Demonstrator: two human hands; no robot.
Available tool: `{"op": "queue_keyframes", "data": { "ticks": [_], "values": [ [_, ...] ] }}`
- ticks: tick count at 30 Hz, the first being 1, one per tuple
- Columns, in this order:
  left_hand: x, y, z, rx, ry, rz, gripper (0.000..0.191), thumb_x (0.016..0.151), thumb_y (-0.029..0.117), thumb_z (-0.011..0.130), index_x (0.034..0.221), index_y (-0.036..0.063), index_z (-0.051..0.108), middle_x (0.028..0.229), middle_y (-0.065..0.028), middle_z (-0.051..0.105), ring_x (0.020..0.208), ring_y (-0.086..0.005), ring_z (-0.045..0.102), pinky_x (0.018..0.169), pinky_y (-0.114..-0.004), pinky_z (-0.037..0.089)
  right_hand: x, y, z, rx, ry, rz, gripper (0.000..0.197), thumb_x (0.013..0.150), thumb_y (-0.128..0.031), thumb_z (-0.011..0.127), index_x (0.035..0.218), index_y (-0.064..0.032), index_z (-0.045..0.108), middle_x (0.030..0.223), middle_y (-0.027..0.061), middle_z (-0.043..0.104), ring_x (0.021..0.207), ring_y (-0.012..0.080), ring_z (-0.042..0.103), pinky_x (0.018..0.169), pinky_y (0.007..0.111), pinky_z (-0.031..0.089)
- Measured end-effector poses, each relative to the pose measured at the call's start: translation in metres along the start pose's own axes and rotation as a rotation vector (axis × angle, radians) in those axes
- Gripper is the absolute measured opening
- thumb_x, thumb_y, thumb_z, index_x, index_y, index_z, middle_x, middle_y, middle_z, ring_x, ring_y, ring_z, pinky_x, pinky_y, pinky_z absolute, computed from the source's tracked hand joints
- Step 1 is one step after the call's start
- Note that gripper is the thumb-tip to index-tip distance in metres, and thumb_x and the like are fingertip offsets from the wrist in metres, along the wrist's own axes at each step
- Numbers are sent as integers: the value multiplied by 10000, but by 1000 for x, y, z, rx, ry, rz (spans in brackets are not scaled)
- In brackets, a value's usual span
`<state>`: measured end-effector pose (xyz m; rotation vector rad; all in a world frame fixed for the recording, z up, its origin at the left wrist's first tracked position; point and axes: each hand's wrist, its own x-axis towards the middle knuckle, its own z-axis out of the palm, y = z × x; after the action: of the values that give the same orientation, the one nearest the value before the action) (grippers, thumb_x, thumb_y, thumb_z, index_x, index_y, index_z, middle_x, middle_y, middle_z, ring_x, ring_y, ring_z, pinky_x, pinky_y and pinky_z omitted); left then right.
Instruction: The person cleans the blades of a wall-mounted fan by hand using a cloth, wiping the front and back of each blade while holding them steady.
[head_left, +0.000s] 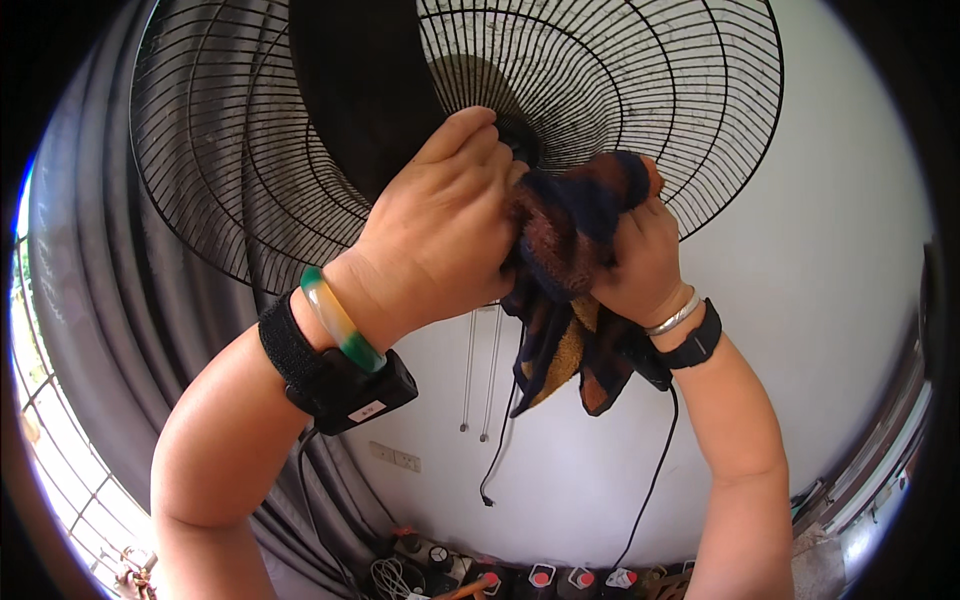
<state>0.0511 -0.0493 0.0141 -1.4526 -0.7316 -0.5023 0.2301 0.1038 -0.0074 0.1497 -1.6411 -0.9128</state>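
A patterned cloth (566, 232) in navy, brown and mustard is bunched between my two hands, its loose ends hanging down. My left hand (442, 225) is curled at the cloth's left side, and its fingertips are partly hidden. On the right, my right hand (649, 259) grips the other side of the cloth. Both hands are raised in front of a black wire fan grille (697, 105). A wide dark fan blade (360, 82) rises just behind my left hand. Part of the dark fan hub (525, 139) shows above the cloth.
Grey curtains (90, 300) hang on the left beside a barred window (52, 420). Two pull cords (480, 375) and a cable with a plug (487, 501) hang before the white wall (825, 225). Below are a wall socket (395, 456), coiled cable (390, 579) and several red-capped bottles (541, 579).
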Motion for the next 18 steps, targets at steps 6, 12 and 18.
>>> {"op": "queue_keyframes", "data": {
  "ticks": [6, 12, 18],
  "values": [
    [-1, -3, -1, -16, -116, -26, 607, 518, 235, 793, 1041, -19, 618, 1018, -130, 609, 1104, -282, 523, 1096, -407, 308, -25, 9, -3, -11, -133, 210, 327, 765, -157, 702, 1058, -39, 618, 949, 117, 668, 802, 312, 642, 679, 370, 515],
    [-5, -5, -1, -85, -141, -49, 631, 501, 227, 801, 1050, -20, 612, 1012, -129, 611, 1091, -278, 531, 1095, -409, 311, -52, 14, -6, 146, -42, 472, 301, 744, -214, 714, 922, -11, 582, 770, 147, 586, 706, 352, 571, 609, 405, 464],
    [0, -7, -2, -80, -169, 28, 662, 498, 186, 815, 1094, -8, 601, 1014, -110, 616, 1087, -271, 531, 1089, -436, 321, -81, 14, 5, 194, -22, 514, 211, 743, -97, 635, 924, -5, 576, 817, 163, 606, 734, 385, 556, 621, 416, 457]
  ]
}}
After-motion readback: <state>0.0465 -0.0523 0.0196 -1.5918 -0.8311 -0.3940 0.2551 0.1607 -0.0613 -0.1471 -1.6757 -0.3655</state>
